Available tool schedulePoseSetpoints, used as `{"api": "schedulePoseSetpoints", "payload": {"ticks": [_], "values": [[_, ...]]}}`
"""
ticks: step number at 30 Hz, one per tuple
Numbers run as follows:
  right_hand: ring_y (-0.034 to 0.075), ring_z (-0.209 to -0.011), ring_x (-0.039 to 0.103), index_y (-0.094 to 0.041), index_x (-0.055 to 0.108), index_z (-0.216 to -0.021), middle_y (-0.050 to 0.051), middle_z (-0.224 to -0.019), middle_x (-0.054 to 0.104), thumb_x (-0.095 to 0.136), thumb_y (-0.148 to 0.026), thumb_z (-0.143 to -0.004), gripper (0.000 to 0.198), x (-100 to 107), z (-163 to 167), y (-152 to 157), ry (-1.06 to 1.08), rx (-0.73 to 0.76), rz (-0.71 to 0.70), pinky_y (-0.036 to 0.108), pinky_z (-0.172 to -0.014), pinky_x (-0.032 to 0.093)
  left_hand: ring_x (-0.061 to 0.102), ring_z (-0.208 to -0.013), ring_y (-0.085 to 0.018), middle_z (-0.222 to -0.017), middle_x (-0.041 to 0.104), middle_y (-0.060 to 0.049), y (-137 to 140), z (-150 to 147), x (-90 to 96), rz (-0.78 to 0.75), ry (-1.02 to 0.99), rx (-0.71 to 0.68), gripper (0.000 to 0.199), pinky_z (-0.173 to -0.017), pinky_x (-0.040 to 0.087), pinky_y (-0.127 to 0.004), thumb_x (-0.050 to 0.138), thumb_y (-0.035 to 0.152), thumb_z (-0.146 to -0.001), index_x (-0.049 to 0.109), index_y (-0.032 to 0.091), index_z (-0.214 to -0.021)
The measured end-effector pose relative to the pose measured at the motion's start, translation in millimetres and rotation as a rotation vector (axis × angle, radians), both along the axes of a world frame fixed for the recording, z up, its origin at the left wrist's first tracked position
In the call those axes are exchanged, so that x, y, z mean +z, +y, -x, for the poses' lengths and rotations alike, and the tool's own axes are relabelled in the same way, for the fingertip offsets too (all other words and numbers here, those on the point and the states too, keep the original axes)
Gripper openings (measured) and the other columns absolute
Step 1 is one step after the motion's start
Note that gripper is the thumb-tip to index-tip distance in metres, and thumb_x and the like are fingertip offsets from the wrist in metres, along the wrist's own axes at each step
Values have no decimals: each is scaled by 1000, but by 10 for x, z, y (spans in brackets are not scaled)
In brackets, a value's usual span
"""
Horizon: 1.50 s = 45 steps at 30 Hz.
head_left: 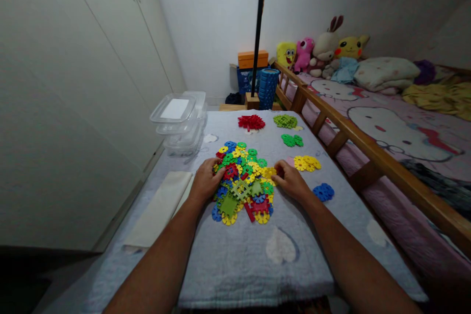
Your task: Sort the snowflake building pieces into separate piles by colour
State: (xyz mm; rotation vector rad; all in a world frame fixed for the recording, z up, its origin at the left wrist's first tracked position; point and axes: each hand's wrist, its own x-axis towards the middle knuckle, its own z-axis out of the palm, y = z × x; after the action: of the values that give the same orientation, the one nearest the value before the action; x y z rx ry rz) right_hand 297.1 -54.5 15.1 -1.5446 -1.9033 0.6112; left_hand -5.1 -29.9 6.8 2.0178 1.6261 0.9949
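A mixed pile of plastic building pieces (241, 189) lies mid-table, with notched flower-shaped discs in yellow, green and blue among red and green square ones. My left hand (206, 179) rests at the pile's left edge with its fingers curled inward. Its thumb tip is by a red square piece (231, 171); what the fingers hold, if anything, is hidden. On the pile's right side, my right hand (292, 181) pinches a yellow flower-shaped disc (270, 172) between thumb and fingers.
Sorted groups stand apart: red pieces (251, 122), light green pieces (285, 121), green discs (292, 140), yellow discs (307, 163) and blue discs (324, 192). Stacked clear containers (176, 130) and a folded cloth (160, 208) lie left. A wooden bed rail (353, 157) borders the right.
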Motion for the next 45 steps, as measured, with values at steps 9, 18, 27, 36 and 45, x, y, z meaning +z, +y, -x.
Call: {"api": "schedulePoseSetpoints", "payload": {"ticks": [9,18,27,36,45], "values": [[16,-65,54,-23,51,-81,-2,-68,55,55,-35,-80,12,-142,-59,76,221,-97,13,28,-62,40,61,-113,-26,-117,67,-10,21,26,-42,-2,-19,-16,30,-104,47,-44,51,34,-87,64,20,-110],[16,-60,58,-23,52,-91,-3,-65,61,57,-32,-73,21,30,-139,223,336,-146,81,26,-57,42,62,-111,-25,-114,67,-9,23,27,-13,17,-49,10,30,-103,47,-43,50,31,-85,65,20,-107],[17,-65,63,-19,61,-92,0,-69,67,60,-26,-70,24,357,-648,666,137,-308,-2,27,-60,43,62,-112,-26,-115,67,-9,23,31,-28,20,-41,8,29,-103,47,-43,52,32,-85,64,20,-108],[16,-62,59,-18,67,-83,0,-65,66,62,-24,-68,17,401,-1035,725,124,-431,14,26,-58,41,62,-111,-25,-114,68,-9,35,41,-30,13,-41,2,28,-103,48,-43,52,34,-85,65,21,-107],[16,-62,57,-19,69,-84,1,-69,66,63,-27,-68,18,377,-1288,348,153,-324,151,26,-56,42,62,-112,-27,-116,67,-11,36,41,-27,28,-20,-1,32,-104,47,-44,51,34,-85,65,19,-109]]}}
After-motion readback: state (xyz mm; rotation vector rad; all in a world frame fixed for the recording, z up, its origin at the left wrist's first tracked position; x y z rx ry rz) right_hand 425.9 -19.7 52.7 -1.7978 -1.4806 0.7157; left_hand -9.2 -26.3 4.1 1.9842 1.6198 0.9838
